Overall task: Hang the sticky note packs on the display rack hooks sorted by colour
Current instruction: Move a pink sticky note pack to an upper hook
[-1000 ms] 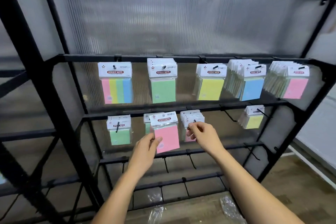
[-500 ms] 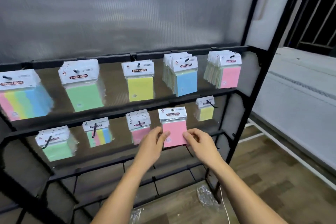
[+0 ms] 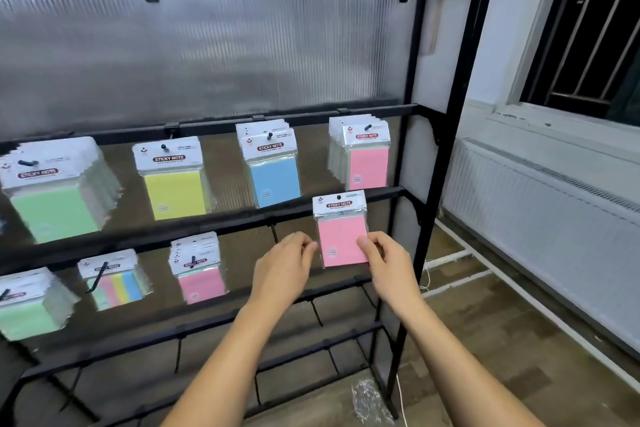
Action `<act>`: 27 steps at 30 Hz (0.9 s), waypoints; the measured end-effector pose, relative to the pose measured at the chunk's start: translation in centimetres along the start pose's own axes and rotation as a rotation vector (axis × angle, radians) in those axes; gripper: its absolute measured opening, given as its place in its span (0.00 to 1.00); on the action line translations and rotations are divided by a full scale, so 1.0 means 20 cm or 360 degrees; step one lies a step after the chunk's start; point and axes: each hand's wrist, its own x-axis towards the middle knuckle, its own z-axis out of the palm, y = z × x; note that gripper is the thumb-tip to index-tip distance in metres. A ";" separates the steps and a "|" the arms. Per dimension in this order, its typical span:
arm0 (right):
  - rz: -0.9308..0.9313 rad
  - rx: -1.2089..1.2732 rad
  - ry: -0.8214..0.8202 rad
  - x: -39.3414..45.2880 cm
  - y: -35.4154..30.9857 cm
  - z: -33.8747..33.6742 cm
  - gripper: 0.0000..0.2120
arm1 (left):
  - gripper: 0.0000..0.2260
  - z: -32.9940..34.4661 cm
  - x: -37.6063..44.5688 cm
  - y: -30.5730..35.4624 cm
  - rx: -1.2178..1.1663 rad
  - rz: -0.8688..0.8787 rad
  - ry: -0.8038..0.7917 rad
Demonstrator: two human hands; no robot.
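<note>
My right hand (image 3: 384,260) pinches the lower right edge of a pink sticky note pack (image 3: 341,236), held upright in front of the right end of the black display rack (image 3: 450,114). Its white header overlaps the rack's second bar. My left hand (image 3: 282,263) hovers just left of the pack with loosely curled fingers, and a narrow gap shows between them. The top row holds green (image 3: 52,211), yellow (image 3: 175,194), blue (image 3: 275,182) and pink packs (image 3: 369,166). On the lower row hang green (image 3: 24,319), multicolour (image 3: 117,288) and pink packs (image 3: 202,282).
Bare black hooks (image 3: 317,314) stick out from the bars below my hands. Crumpled clear plastic (image 3: 369,399) lies on the floor by the rack's right leg. A white radiator (image 3: 536,211) and a barred window (image 3: 588,28) stand to the right.
The view has swung right. The pink pack has travelled from the lower middle hooks toward the rack's right end. My left hand has come off the pack and my right hand now pinches it.
</note>
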 end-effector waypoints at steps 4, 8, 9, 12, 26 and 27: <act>0.0007 0.0066 0.0037 0.10 0.03 -0.10 0.10 | 0.09 0.02 0.02 0.01 0.0068 -0.0092 0.0037; -0.0067 0.0109 0.0086 0.24 -0.01 -0.17 0.10 | 0.09 0.03 0.06 0.04 0.0110 -0.0114 0.0036; -0.0098 0.0103 0.0098 0.27 -0.03 -0.18 0.10 | 0.09 0.04 0.07 0.05 0.0116 -0.0114 0.0040; -0.0151 0.0101 0.0136 0.39 -0.08 -0.23 0.10 | 0.08 0.04 0.10 0.06 0.0107 -0.0112 0.0057; -0.0083 0.0140 0.0063 0.57 -0.15 -0.26 0.14 | 0.03 0.06 0.17 0.05 0.0033 -0.0126 0.0108; -0.0078 0.0138 0.0055 0.57 -0.14 -0.27 0.14 | 0.03 0.07 0.17 0.05 0.0031 -0.0124 0.0115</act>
